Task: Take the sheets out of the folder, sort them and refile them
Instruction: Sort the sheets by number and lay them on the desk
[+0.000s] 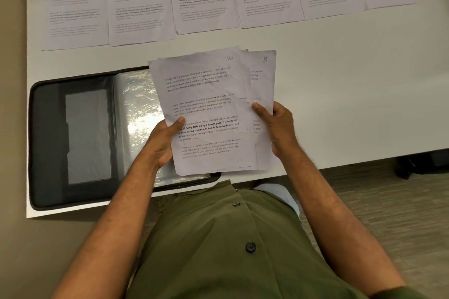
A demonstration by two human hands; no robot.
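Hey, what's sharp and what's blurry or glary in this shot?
Head view: the held sheet marked 10 is sharp and readable; the row of sheets along the table's far edge is soft, its text faded; ceiling light glares off the open folder's plastic sleeve; wide-angle distortion bends the table edge.

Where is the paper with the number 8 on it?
In the head view, the sheet marked 8 is held up over the table, peeking out right of and behind the sheet marked 10, pinched by the right hand.
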